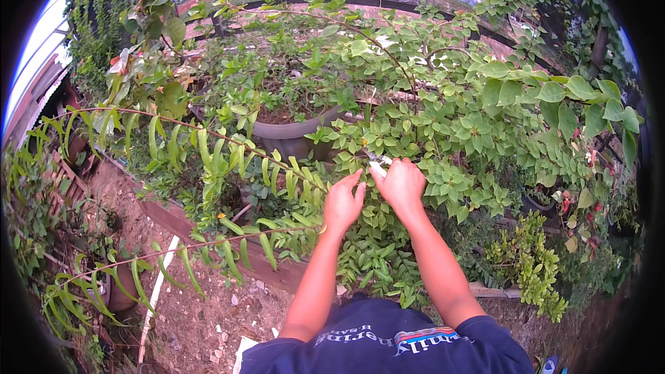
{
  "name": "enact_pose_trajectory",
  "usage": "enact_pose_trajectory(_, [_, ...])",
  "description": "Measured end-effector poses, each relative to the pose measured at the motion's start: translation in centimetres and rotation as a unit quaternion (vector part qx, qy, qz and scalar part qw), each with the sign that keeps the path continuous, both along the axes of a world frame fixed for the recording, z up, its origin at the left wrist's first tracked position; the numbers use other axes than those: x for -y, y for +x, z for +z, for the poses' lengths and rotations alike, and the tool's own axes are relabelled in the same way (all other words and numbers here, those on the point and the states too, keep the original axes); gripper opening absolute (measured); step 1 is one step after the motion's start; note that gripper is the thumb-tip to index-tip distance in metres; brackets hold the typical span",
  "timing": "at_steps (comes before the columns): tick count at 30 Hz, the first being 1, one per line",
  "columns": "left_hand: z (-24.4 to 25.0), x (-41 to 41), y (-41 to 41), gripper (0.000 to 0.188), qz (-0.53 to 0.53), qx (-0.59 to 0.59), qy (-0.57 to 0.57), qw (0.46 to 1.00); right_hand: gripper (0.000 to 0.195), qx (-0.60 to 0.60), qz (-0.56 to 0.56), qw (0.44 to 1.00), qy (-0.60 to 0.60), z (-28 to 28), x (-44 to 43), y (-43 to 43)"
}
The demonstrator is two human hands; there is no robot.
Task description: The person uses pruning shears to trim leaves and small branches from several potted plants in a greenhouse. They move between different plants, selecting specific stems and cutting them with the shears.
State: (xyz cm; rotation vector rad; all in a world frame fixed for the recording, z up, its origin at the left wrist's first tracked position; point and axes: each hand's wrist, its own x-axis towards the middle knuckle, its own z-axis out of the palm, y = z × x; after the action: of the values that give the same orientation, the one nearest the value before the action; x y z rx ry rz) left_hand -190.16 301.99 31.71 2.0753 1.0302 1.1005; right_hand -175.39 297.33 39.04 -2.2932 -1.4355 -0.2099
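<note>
My right hand (401,183) is closed around white-handled pruning shears (378,168). Their short metal blades point up and left into the leaves of a bushy green plant (457,135). Just left of it, my left hand (343,202) reaches into the same foliage, its thumb apart from the fingers. Two long arching stems with narrow hanging leaves, an upper stem (223,137) and a lower stem (197,245), run from the left side up to my left hand and wrist. Whether the left fingers grip a stem is hidden.
A large round pot (291,130) with soil and small plants stands beyond my hands. A wooden plank (176,221) edges the bed. On the stony ground at lower left lies a thin pale pole (158,291). A dark rail (395,4) crosses behind the plants.
</note>
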Motion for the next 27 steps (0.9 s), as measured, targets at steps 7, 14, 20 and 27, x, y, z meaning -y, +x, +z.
enact_pose_trajectory(7, [0.2,-0.2,0.0,0.043,0.001,0.002,-0.018,1.000,0.055,0.005,0.014,1.000,0.024,-0.8,-0.3,0.8])
enact_pose_trajectory(14, [0.2,-0.5,-0.1,0.043,0.004,-0.003,-0.018,1.000,0.052,-0.004,0.013,1.000,0.018,-0.9,-0.3,0.8])
enact_pose_trajectory(20, [0.7,-0.2,0.0,0.044,-0.002,0.000,-0.029,1.000,0.052,-0.032,0.001,0.999,0.024,0.0,0.9,0.7])
enact_pose_trajectory(27, [-0.9,1.6,-0.3,0.049,-0.014,-0.017,0.038,0.999,0.050,-0.182,0.010,0.980,0.084,0.8,8.1,-2.0])
